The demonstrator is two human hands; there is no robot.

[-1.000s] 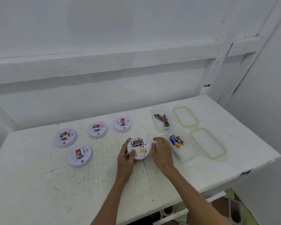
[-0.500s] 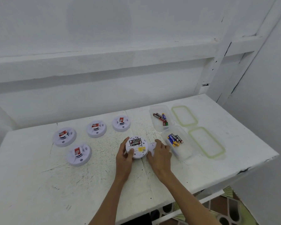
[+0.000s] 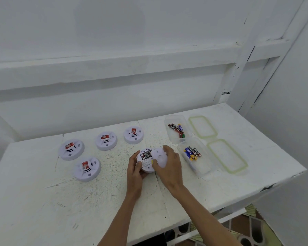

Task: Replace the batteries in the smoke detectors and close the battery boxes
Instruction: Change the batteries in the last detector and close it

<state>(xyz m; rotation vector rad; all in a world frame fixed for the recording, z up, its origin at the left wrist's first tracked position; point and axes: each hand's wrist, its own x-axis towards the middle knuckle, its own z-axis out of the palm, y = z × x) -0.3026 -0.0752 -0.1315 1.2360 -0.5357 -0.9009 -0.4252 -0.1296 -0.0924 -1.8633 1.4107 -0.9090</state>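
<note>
From the left, I see four smoke detectors (image 3: 87, 153) sitting face-up on the tabletop (image 3: 34, 201), not yet opened. My left hand (image 3: 135, 168) has its fingers clamped on the rim of the upturned detector (image 3: 146, 161) near the tabletop's middle. A moment ago its round back cover lay flat beside it; now my right hand (image 3: 168, 166) grips that cover (image 3: 159, 157) and tilts it over the exposed batteries, so I judge closing is under way. Beyond sit two battery tubs (image 3: 194, 153). My right palm hides the cover's catch, and the battery labels are too small to read.
</note>
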